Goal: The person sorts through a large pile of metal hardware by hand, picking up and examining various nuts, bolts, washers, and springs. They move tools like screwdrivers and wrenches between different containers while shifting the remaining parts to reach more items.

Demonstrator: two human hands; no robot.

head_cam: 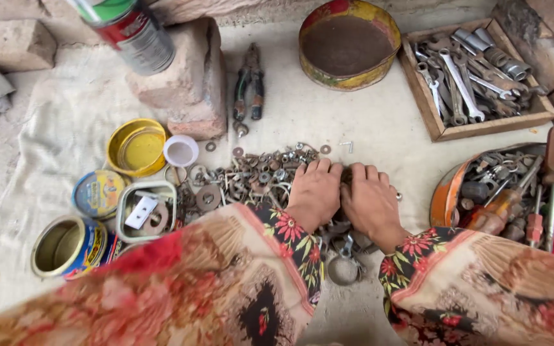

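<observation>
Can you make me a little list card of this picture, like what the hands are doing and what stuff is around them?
left hand: palm down on the pile of washers and nuts
right hand: palm down beside it, touching the left hand
grip: both hands flat, whether they hold anything is hidden
wooden box: holds wrenches, upper right
round tin: looks empty, at the top
pliers: lying by the brick
yellow lid: left of the pile
surface: pale cloth

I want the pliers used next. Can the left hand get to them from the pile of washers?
Probably yes: the left hand rests on the washer pile, and the pliers lie in the open on cloth beyond it, beside the brick.
</observation>
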